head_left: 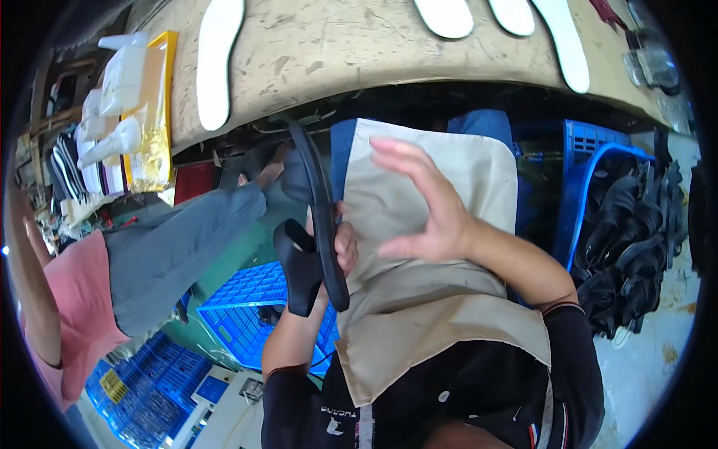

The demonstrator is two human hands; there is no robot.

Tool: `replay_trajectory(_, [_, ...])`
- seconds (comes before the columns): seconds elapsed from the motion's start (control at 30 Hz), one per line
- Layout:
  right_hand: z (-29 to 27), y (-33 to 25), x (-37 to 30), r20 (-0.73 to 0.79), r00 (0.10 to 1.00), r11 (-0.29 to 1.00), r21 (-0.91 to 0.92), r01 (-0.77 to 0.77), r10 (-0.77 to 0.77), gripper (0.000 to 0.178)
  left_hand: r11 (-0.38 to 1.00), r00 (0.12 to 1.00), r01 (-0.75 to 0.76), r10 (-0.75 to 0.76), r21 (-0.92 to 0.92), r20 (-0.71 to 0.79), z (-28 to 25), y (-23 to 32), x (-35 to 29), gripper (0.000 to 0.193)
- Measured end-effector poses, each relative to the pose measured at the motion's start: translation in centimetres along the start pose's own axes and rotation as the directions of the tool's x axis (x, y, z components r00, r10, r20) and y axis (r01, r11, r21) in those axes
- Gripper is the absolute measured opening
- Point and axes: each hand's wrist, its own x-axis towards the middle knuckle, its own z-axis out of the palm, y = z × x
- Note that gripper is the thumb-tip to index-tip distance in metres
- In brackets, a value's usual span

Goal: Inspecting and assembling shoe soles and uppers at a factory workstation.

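Note:
My left hand [345, 245] is closed around a black slide sandal [323, 217], held on edge to the left of my lap. The sandal has a wide strap [290, 258] standing out to its left, and its sole partly hides my fingers. Over the beige apron [404, 292] on my lap, my right hand [426, 202] hovers with thumb and fingers spread, holding nothing. A gap separates it from the sandal.
White insoles [218, 67] lie on the worn worktable [321, 56] ahead. At left are a yellow tray [168, 97] with white bottles and a co-worker in a pink shirt [78, 299]. Black straps [621, 232] fill a blue crate [572, 202] at right; another crate [243, 299] stands lower left.

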Motion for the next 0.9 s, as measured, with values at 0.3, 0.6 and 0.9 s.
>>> replay_trajectory(0.3, [0.2,0.7,1.9,0.039,0.99,0.983,0.119,-0.14,0.136,0.094,0.994,0.993,0.096,-0.099,0.056,0.062,-1.3,-2.8,-0.1,0.049])
replay_trajectory(0.6, [0.7,5.1,1.7,0.258,0.862,0.76,0.405,-0.507,0.437,0.088,0.955,0.955,0.283,-0.289,0.086,0.067,-5.2,-3.4,-0.3,0.056])
replay_trajectory(0.9, [5.5,5.3,-2.4,0.173,0.886,0.784,0.413,-0.463,0.431,0.089,0.988,0.998,0.025,-0.034,0.155,0.058,-4.2,-3.0,0.1,0.061])
